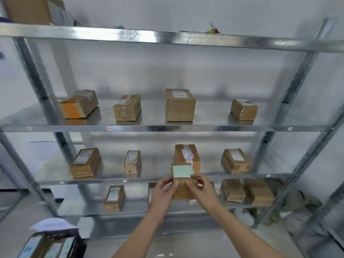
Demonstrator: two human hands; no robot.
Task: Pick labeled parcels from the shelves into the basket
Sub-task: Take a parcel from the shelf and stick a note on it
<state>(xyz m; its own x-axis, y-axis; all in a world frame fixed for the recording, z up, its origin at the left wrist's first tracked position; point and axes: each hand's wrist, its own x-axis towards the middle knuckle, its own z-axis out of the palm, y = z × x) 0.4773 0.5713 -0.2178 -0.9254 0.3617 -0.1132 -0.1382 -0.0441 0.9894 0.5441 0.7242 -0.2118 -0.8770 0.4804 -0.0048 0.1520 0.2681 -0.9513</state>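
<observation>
Head view: the frame is filled by a galvanised metal shelving rack, with three stocked levels seen through its slanted uprights. At 12 o'clock, on the upper stocked level, four labelled cardboard parcels are spaced apart; the tallest parcel stands right of centre, and an orange-ended parcel lies tilted at 10 o'clock. On the middle level four more are set, among them a taped parcel just above centre. On the lowest level, parcels at 4 o'clock are packed side by side, touching, and a narrow parcel stands alone at 7 o'clock. At 8 o'clock, on the floor, the basket is seen, already holding labelled parcels.

In front of the rack's centre a brown parcel is held between both hands, blocking part of the lowest level behind it. The left hand is curled round its left edge; the right hand grips its right side. A pale green card is pinched against its top edge, covering the foot of the taped parcel.
</observation>
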